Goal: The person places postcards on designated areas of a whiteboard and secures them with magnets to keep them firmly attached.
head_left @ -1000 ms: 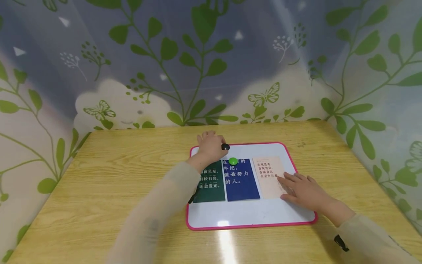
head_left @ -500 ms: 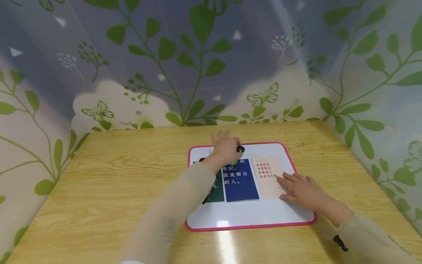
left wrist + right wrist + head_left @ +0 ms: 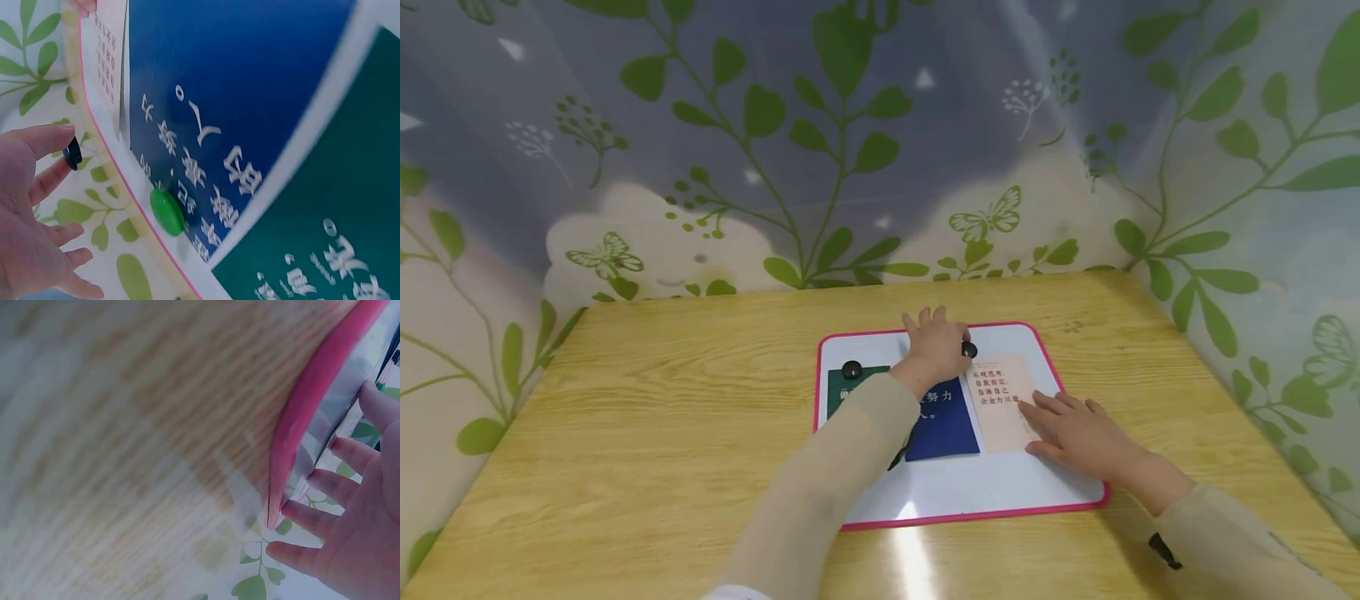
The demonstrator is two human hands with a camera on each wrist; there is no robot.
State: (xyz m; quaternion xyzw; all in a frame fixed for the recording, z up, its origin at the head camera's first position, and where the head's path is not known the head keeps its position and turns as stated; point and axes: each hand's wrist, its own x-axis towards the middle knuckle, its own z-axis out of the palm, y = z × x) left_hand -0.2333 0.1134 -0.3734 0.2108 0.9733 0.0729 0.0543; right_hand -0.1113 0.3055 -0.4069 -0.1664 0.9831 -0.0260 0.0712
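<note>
My left hand [image 3: 936,348] pinches a round black magnet [image 3: 74,154] between thumb and forefinger, close over the top edge of the pale pink card [image 3: 1000,425]; its other fingers are spread. A blue card [image 3: 951,433] lies in the middle of the whiteboard [image 3: 985,485], with a green magnet [image 3: 167,211] at its top edge, hidden by my hand in the head view. At left, a second black magnet [image 3: 852,369] sits on the top of a dark green card [image 3: 837,404], partly covered by my left sleeve. My right hand [image 3: 1082,442] rests with outstretched fingers at the pink card's right edge.
The whiteboard's pink rim [image 3: 1045,341] lies flat on a wood-grain table [image 3: 662,417]. Behind the table and along both sides hangs a leaf-patterned backdrop [image 3: 715,167]. Light glares off the tabletop at the front.
My left hand has moved right across the top of the board, carrying the black magnet from near the green card to the pink card. My right hand stays on the pink card's edge.
</note>
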